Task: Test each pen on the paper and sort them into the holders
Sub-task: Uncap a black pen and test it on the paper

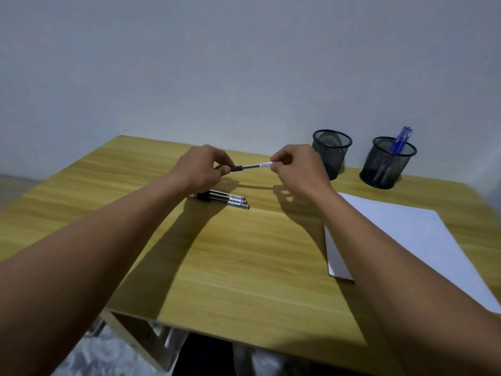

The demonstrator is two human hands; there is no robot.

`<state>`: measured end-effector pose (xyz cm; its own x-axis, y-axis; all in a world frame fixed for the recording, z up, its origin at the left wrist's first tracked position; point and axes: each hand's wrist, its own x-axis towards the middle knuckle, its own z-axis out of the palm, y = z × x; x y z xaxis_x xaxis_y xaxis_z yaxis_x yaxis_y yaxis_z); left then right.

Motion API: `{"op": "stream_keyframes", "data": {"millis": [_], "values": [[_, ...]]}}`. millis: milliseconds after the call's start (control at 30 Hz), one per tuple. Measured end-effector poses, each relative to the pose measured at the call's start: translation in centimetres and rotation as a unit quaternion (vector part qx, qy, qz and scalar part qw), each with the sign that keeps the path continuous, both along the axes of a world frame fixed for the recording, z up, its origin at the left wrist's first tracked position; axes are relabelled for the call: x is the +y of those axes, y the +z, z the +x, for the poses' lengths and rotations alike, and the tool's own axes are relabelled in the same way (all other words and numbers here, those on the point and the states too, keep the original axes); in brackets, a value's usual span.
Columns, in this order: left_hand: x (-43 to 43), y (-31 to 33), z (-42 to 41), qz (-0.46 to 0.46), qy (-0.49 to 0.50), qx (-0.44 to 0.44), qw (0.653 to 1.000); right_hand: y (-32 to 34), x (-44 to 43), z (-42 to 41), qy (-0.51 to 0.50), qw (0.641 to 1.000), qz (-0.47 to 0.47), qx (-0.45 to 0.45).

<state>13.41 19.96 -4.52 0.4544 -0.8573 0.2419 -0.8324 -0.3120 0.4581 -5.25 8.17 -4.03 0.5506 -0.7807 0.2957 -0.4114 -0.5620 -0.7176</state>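
A black-gripped clear pen [250, 166] is held level above the wooden table [244, 267]. My left hand [202, 168] pinches its dark end, and my right hand [296, 169] pinches its labelled end. Below my left hand a small bunch of similar pens [227, 200] lies on the table. White paper [406, 240] lies at the right, partly under my right forearm. Two black mesh holders stand at the back right: the left holder [331, 151] shows no pens, and the right holder [387, 162] has blue pens [401, 139] in it.
A plain grey wall rises right behind the table's far edge. The near table edge runs across the bottom, with the table's leg frame [141, 340] and the floor visible below at the left.
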Motion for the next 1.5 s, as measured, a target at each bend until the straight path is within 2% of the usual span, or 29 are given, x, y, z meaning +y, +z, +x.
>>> {"op": "stream_keyframes", "data": {"millis": [100,200,400,700,867,1100,1333,1500], "values": [[-1.0,1.2,-1.5,-0.053,-0.026,0.036,0.998,1.4,-0.3,-1.6,0.0,0.983,0.122,-0.133],[-1.9,2.5,-3.4,-0.098,-0.052,0.086,0.99,2.4,-0.4,-2.9,0.022,0.922,0.278,-0.268],[-3.8,3.8,-7.1,-0.145,-0.141,0.219,0.954,2.8,-0.8,-4.8,0.057,0.825,0.409,-0.386],[-5.3,3.8,-9.5,-0.158,-0.158,0.34,0.914,2.4,-1.7,-7.7,0.064,0.881,0.347,-0.314],[-6.0,3.6,-10.7,-0.172,-0.147,0.404,0.886,2.4,-2.0,-8.6,0.044,0.872,0.352,-0.336],[-7.2,3.1,-10.9,-0.136,-0.158,0.385,0.899,1.3,-2.8,-9.3,0.052,0.876,0.36,-0.318],[-8.6,2.4,-11.0,-0.106,-0.144,0.434,0.883,0.3,-3.6,-9.6,0.025,0.859,0.376,-0.347],[-9.4,2.3,-11.5,-0.137,-0.139,0.457,0.868,-0.3,-3.8,-9.1,0.015,0.836,0.392,-0.384]]}}
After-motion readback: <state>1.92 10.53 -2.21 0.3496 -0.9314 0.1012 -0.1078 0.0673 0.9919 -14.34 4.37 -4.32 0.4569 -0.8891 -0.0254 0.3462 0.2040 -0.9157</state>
